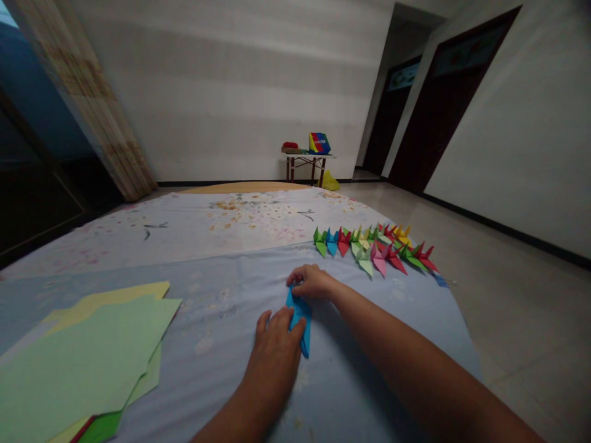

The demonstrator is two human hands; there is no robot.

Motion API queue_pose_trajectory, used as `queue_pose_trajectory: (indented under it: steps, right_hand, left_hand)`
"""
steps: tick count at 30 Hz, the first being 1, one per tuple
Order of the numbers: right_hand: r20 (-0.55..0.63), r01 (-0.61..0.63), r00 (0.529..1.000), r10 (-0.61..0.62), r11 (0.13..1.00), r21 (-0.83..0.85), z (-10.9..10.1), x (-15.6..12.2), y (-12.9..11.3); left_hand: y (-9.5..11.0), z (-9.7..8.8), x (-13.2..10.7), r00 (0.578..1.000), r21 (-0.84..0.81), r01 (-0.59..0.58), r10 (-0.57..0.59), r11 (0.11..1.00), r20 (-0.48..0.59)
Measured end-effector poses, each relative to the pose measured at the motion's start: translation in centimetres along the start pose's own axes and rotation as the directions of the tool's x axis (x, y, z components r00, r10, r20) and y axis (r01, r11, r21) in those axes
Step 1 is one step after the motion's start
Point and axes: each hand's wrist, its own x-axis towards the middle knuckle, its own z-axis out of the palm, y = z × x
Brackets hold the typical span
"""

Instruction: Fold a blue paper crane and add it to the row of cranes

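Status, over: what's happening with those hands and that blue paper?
Left hand on folded blue paper. Right hand pinching its far tip. Paper cranes farther right, not in the way.

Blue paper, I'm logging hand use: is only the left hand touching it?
No, the left hand and the right hand both touch the blue paper.
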Motion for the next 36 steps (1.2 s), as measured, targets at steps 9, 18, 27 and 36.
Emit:
queue_pose_trajectory:
  steps: [9, 18, 27, 36]
  right_hand:
    - [-0.036, -0.072, 0.997, 0.074, 0.996, 0.052, 0.4, 0.4, -0.3]
    - [-0.121, -0.005, 0.992, 0.026, 0.985, 0.172, 1.4, 1.2, 0.8]
    - [-0.171, 0.137, 0.981, -0.095, 0.958, 0.251, 1.8, -1.2, 2.6]
    - [-0.183, 0.178, 0.971, -0.154, 0.976, 0.126, 1.9, -2.4, 1.8]
  left_hand:
    - [0.0, 0.0, 0.0, 1.0, 0.006, 0.001, -0.001, 1.0, 0.011]
    - [0.1, -0.2, 0.0, 1.0, 0.014, 0.003, -0.003, 1.0, 0.007]
    - [0.3, -0.5, 0.0, 1.0, -0.002, 0.009, -0.009, 1.0, 0.018]
    - [0.1, -0.2, 0.1, 1.0, -0.021, 0.014, -0.014, 1.0, 0.022]
